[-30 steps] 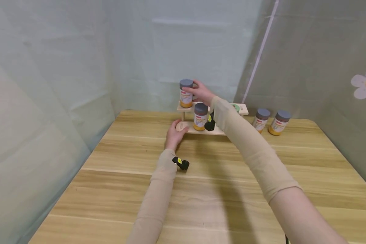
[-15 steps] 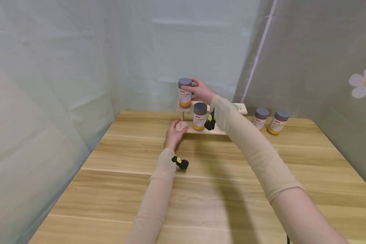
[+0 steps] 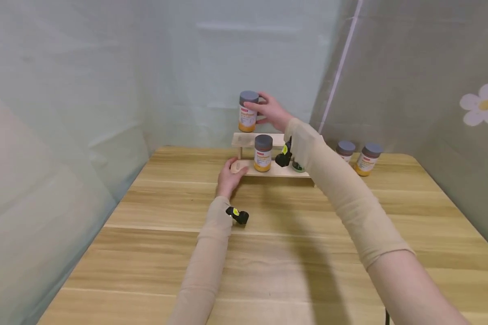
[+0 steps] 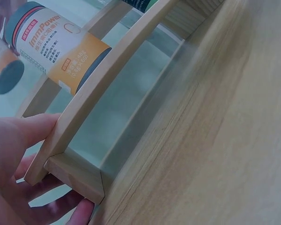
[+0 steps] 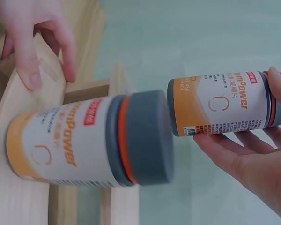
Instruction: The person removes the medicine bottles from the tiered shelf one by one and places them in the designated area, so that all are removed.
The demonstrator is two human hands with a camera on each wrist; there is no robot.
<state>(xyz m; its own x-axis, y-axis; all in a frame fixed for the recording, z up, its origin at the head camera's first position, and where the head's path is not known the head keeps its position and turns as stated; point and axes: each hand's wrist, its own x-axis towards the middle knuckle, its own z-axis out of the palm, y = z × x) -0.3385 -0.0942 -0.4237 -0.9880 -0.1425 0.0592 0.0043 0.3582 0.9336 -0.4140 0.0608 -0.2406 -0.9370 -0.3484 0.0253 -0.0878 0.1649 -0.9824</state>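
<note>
My right hand (image 3: 271,112) grips a supplement bottle (image 3: 248,118) with a grey lid, a white label and an orange base. It is upright, just above the left end of the two-tier wooden rack's (image 3: 242,139) upper board. In the right wrist view a gap shows between this held bottle (image 5: 218,103) and the rack. A matching bottle (image 3: 263,154) stands on the lower board. My left hand (image 3: 228,179) holds that board's left end, thumb on top; in the left wrist view fingers reach around the end support (image 4: 77,174).
Two more grey-lidded bottles, one nearer (image 3: 367,160) and one partly hidden by my sleeve (image 3: 344,150), stand on the wooden table (image 3: 146,253) right of the rack. A green container (image 3: 298,167) on the lower board is mostly covered by the right forearm. Curtains hang behind.
My right hand has lifted the supplement bottle off the upper board, so it now hangs above it. The left hand keeps its hold on the rack. The view has shifted slightly.
</note>
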